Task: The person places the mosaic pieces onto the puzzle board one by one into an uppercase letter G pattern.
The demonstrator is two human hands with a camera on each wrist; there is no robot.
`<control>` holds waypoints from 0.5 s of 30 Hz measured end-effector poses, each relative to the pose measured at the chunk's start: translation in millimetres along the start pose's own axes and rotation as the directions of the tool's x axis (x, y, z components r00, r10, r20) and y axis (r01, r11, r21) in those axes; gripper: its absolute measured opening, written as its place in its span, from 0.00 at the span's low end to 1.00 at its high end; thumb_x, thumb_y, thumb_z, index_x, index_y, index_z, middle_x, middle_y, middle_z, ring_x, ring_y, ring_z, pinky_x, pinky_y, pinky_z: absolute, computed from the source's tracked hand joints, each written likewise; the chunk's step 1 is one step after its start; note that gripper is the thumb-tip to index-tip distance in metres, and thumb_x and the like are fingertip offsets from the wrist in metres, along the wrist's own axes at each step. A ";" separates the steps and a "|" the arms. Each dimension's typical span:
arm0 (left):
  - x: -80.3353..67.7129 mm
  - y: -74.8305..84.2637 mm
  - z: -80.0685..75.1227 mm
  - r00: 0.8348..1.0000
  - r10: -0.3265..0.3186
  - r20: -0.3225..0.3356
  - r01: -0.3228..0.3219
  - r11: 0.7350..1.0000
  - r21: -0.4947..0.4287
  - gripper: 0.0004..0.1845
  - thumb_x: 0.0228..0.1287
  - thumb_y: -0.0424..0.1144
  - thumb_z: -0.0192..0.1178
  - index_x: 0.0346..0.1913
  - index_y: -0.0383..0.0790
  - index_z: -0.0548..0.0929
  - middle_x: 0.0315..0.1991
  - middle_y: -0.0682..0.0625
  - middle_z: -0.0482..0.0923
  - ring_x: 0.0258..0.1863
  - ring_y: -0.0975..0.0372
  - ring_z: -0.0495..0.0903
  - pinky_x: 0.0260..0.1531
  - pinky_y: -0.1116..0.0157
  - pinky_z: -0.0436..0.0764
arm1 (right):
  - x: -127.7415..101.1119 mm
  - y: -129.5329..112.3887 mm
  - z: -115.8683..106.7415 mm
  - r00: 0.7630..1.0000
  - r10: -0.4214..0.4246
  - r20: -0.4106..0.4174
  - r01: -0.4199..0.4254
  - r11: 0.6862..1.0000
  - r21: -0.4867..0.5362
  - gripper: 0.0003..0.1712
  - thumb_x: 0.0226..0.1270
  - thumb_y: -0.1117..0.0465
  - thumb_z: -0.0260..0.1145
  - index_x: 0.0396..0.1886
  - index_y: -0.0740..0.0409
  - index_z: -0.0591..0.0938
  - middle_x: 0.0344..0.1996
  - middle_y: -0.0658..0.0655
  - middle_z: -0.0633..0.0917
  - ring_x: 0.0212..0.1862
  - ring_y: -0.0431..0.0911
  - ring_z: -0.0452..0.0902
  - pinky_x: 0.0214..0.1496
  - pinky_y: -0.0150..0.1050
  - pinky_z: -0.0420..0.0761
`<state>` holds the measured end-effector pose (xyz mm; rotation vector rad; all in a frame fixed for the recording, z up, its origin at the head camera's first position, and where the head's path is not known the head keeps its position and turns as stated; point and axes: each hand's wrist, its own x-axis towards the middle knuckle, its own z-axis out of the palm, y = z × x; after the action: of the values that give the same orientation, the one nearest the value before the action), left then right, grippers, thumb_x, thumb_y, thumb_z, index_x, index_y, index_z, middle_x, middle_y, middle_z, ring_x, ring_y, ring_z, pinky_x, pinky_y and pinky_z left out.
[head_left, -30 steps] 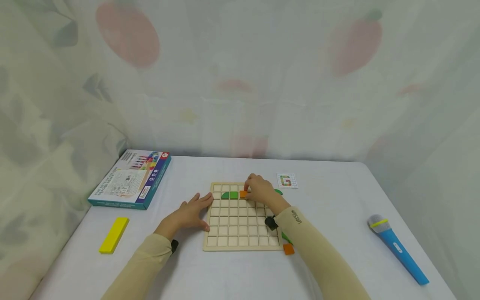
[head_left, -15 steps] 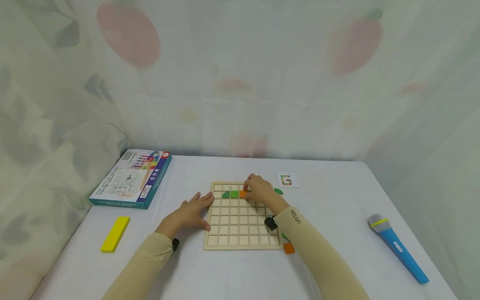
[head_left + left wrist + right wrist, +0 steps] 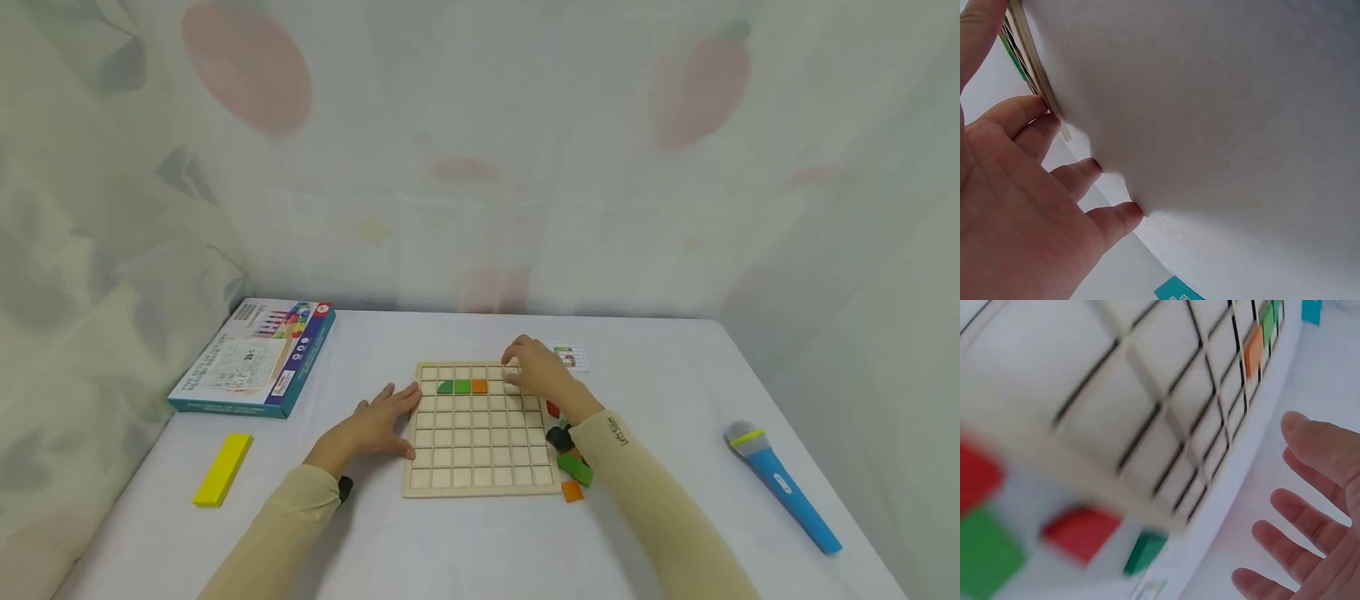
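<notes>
Three pieces sit in my wooden grid board (image 3: 480,433) so far: a green rounded piece (image 3: 445,387), a green square (image 3: 462,386) and an orange square (image 3: 479,386), side by side in the second row from the far edge. Every other cell I can see is bare, so I judge this barely begun, with most of the pattern left to lay.

My left hand (image 3: 372,425) lies flat on the tabletop (image 3: 675,467), fingers (image 3: 1100,172) spread and straight, tips touching the board's left edge. My right hand (image 3: 536,371) hovers over the board's far right corner, fingers (image 3: 1300,515) loose and open, nothing in them.

Spare pieces wait just off the board's right edge: a red one (image 3: 552,408), a green block (image 3: 574,469) and an orange square (image 3: 572,491). My right sleeve covers part of that pile, so I cannot count it.

The pattern card (image 3: 572,357) near the far edge is half behind my right hand and too small to read. The right wrist view is blurred and the left wrist view shows mostly bare tabletop. Further out lie a game box (image 3: 251,358), a yellow bar (image 3: 222,469) and a toy microphone (image 3: 780,485).
</notes>
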<state>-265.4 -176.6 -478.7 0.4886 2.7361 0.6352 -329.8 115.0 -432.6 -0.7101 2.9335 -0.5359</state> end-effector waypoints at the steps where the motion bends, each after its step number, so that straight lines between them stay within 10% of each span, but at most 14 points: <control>1: -0.3 0.0 -0.6 1.000 -0.004 0.001 0.004 1.000 -0.002 0.56 0.36 0.51 0.74 0.71 0.43 0.56 0.73 0.49 0.47 0.70 0.43 0.40 0.58 0.33 0.44 | -2.1 6.3 -2.7 1.000 0.003 -0.014 -0.003 1.000 0.011 0.16 0.58 0.58 0.68 0.46 0.56 0.81 0.52 0.56 0.74 0.54 0.52 0.71 0.47 0.45 0.78; 15: 0.0 3.8 -2.4 1.000 -0.028 0.001 0.028 1.000 0.010 0.57 0.35 0.50 0.75 0.71 0.42 0.56 0.73 0.49 0.47 0.70 0.42 0.40 0.58 0.32 0.44 | -23.5 66.8 -2.9 0.984 0.175 0.026 -0.173 0.982 -0.069 0.16 0.57 0.59 0.68 0.46 0.52 0.83 0.52 0.62 0.74 0.53 0.55 0.69 0.56 0.53 0.72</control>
<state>-265.3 -174.3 -474.8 0.4518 2.7410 0.6149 -338.1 182.2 -453.6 -0.4564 2.9569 -0.4083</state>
